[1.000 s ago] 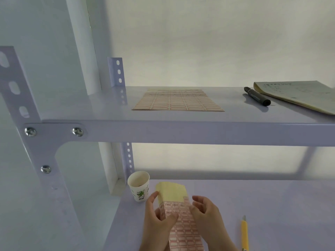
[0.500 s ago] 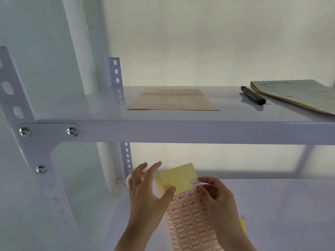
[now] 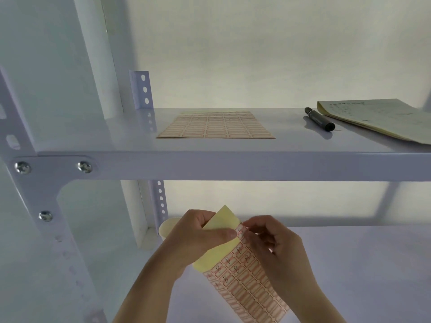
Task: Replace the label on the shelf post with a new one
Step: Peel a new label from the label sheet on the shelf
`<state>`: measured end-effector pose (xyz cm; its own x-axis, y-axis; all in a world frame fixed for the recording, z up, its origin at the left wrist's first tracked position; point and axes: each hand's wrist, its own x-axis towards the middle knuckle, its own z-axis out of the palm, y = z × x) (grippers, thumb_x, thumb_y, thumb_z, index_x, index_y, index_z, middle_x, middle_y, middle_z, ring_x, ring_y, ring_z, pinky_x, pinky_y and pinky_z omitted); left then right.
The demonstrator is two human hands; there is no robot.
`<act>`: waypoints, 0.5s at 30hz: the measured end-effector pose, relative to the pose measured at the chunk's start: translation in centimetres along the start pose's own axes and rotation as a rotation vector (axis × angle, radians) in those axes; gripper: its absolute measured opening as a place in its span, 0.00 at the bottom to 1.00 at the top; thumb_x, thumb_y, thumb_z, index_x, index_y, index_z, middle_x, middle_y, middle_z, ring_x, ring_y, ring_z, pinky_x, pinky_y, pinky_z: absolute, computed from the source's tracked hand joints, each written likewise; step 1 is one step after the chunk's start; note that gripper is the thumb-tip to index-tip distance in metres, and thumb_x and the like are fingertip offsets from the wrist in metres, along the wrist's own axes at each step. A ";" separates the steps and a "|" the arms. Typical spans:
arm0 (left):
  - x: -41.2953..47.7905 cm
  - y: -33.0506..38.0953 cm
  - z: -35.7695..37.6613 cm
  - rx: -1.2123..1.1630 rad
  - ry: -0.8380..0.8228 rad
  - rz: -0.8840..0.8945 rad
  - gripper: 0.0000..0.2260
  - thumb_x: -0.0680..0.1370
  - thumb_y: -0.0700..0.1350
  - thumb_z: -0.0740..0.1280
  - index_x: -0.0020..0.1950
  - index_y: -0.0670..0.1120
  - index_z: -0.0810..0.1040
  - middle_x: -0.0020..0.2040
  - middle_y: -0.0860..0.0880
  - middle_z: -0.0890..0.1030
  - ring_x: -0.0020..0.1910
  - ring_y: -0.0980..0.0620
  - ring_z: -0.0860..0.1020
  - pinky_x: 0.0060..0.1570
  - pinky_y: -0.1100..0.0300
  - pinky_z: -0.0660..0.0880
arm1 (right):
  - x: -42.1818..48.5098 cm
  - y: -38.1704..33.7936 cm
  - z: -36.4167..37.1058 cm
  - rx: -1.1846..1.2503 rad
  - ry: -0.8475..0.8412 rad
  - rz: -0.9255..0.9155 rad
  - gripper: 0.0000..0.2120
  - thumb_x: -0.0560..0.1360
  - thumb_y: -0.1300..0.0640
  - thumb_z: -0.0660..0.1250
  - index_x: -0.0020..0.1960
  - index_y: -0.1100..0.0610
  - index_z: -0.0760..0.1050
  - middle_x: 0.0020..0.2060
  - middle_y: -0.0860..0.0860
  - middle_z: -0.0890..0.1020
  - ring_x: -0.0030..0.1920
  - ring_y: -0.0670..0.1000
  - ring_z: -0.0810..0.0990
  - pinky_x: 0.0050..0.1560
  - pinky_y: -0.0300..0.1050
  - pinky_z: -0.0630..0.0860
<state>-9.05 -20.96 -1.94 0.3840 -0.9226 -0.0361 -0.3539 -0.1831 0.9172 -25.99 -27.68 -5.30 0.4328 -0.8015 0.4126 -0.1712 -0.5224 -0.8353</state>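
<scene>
Label sheet is held above the lower shelf; left hand pinches its yellow bent-back top, right hand fingertips nip one label at the fold. The step seems peeling; next it needs a clean lift, then pressing onto the shelf post.

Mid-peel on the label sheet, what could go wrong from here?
1. The right hand pinches a small label at the edge of the held label sheet, which the left hand has bent back; the label could tear or curl onto itself.
2. Some labels there carry handwriting; fingers may smudge it.
3. The paper cup sits right behind the left hand, so a pull backward could tip it.
</scene>
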 end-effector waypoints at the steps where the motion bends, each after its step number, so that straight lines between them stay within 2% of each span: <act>1: -0.2 -0.1 0.1 -0.038 0.004 -0.001 0.04 0.72 0.48 0.76 0.45 0.49 0.87 0.42 0.49 0.89 0.43 0.48 0.87 0.44 0.54 0.81 | 0.0 -0.1 0.0 -0.040 0.024 -0.027 0.12 0.75 0.64 0.70 0.43 0.46 0.81 0.39 0.41 0.85 0.40 0.45 0.84 0.38 0.34 0.79; 4: -0.5 -0.4 0.3 -0.173 -0.014 0.011 0.03 0.74 0.43 0.75 0.45 0.46 0.88 0.42 0.47 0.89 0.40 0.49 0.87 0.40 0.59 0.81 | 0.1 -0.2 0.1 -0.176 0.110 -0.149 0.09 0.71 0.63 0.75 0.42 0.48 0.82 0.38 0.41 0.84 0.43 0.44 0.82 0.42 0.32 0.77; 6: -0.7 -0.6 0.4 -0.252 -0.027 0.032 0.02 0.73 0.43 0.75 0.44 0.46 0.88 0.42 0.45 0.89 0.38 0.51 0.85 0.39 0.59 0.81 | 0.1 -0.3 0.3 -0.228 0.119 -0.213 0.07 0.70 0.61 0.76 0.44 0.50 0.83 0.42 0.40 0.82 0.45 0.44 0.81 0.45 0.34 0.76; 9: -0.8 -0.8 0.6 -0.342 -0.034 0.060 0.09 0.70 0.46 0.77 0.46 0.44 0.88 0.46 0.39 0.88 0.42 0.46 0.84 0.44 0.53 0.80 | 0.1 -0.6 0.3 -0.264 0.133 -0.258 0.06 0.70 0.53 0.75 0.47 0.49 0.83 0.44 0.38 0.83 0.49 0.42 0.80 0.48 0.36 0.77; 12: -0.9 -1.0 0.8 -0.380 -0.025 0.069 0.07 0.73 0.44 0.75 0.47 0.44 0.88 0.46 0.42 0.89 0.46 0.40 0.85 0.49 0.49 0.81 | 0.0 -1.3 0.3 -0.246 0.130 -0.243 0.12 0.69 0.40 0.70 0.45 0.46 0.82 0.42 0.34 0.83 0.47 0.38 0.80 0.46 0.28 0.74; 15: -1.0 -1.3 1.0 -0.394 -0.022 0.086 0.09 0.72 0.47 0.73 0.48 0.46 0.88 0.48 0.42 0.89 0.54 0.34 0.83 0.58 0.40 0.78 | -0.1 -1.2 0.4 -0.245 0.126 -0.229 0.10 0.69 0.40 0.71 0.44 0.46 0.80 0.40 0.34 0.83 0.47 0.38 0.80 0.45 0.27 0.73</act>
<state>-9.80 -20.18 -3.46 0.3472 -0.9368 0.0427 -0.0283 0.0350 0.9990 -25.45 -26.88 -4.47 0.3749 -0.6772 0.6331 -0.2958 -0.7346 -0.6106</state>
